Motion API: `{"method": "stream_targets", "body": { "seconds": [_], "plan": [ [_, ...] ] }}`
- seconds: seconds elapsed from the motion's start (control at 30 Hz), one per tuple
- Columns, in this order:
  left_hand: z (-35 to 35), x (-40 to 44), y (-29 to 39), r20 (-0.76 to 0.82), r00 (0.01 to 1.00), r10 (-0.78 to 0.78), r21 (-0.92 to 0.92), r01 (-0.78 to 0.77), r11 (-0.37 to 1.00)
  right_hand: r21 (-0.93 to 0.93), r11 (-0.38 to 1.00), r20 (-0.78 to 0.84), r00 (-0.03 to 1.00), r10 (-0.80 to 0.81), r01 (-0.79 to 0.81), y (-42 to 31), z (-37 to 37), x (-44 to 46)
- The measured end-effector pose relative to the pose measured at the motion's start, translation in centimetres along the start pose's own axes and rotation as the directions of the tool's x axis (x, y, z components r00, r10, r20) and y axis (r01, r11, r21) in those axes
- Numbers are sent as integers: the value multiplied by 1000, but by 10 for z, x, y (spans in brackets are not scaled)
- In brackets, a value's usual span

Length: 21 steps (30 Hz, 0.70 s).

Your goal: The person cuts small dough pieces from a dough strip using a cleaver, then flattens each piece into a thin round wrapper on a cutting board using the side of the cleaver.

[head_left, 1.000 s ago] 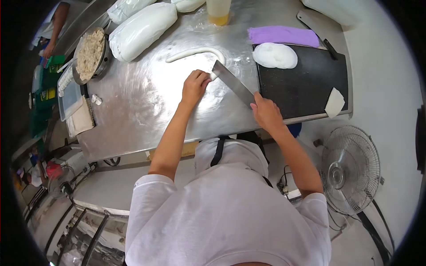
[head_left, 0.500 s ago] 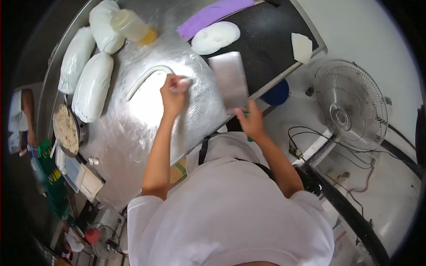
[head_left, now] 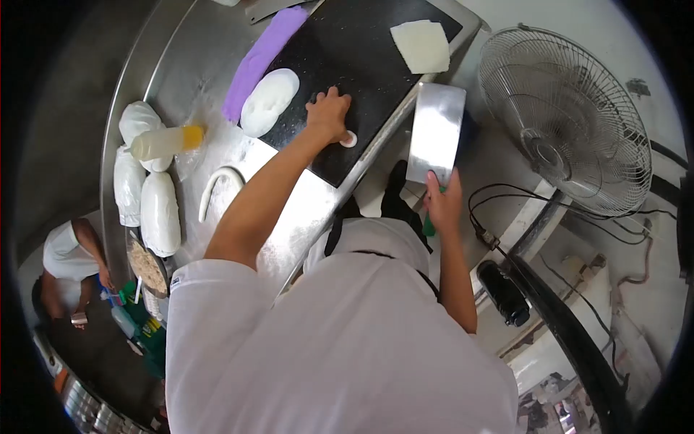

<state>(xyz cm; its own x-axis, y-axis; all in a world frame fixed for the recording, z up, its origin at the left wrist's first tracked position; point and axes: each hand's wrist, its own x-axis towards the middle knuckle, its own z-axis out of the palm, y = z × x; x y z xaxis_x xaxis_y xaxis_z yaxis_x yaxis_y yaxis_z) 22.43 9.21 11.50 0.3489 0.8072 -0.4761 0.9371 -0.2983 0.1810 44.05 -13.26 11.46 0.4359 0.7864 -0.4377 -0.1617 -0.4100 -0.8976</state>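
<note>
My left hand [head_left: 330,116] lies palm down on the black board [head_left: 361,58], fingers spread. A small white dough piece [head_left: 348,139] shows at the heel of that hand, partly hidden by it. Around the green handle of a wide-bladed cleaver [head_left: 437,134], my right hand [head_left: 444,199] is closed; the blade points away from me, just off the table's edge. Left of my left hand lie flat white dough rounds [head_left: 269,103], overlapping, and beside them a long purple dough strip [head_left: 264,61]. A thin white dough rope [head_left: 217,189] curves on the metal table [head_left: 188,65].
Several white wrapped bundles [head_left: 159,213] and a bottle of yellow liquid [head_left: 166,142] are at the left, near a pan of crumbly filling [head_left: 147,267]. Pale square sheets [head_left: 421,47] lie on the board's far corner. A fan [head_left: 567,123] stands right; another person [head_left: 72,249] sits left.
My left hand has moved from the metal table onto the black board with the small dough piece. The cleaver has swung right, away from the board. My view has shifted too.
</note>
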Motion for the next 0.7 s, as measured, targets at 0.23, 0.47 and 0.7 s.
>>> {"method": "stream_targets", "body": {
  "seconds": [0.23, 0.47, 0.7],
  "plan": [
    [51, 29, 36, -252, 962, 109, -263, -177, 948, -259, 946, 157, 975, -158, 195, -74, -4, 105],
    [54, 23, 21, -457, 835, 307, -241, -448, 861, -296, 892, 133, 940, -315, 342, -29, 18, 255],
    [57, 15, 17, -540, 816, 206, -290, -410, 864, -511, 855, 86, 995, -50, 88, -83, 44, 264]
  ]
}}
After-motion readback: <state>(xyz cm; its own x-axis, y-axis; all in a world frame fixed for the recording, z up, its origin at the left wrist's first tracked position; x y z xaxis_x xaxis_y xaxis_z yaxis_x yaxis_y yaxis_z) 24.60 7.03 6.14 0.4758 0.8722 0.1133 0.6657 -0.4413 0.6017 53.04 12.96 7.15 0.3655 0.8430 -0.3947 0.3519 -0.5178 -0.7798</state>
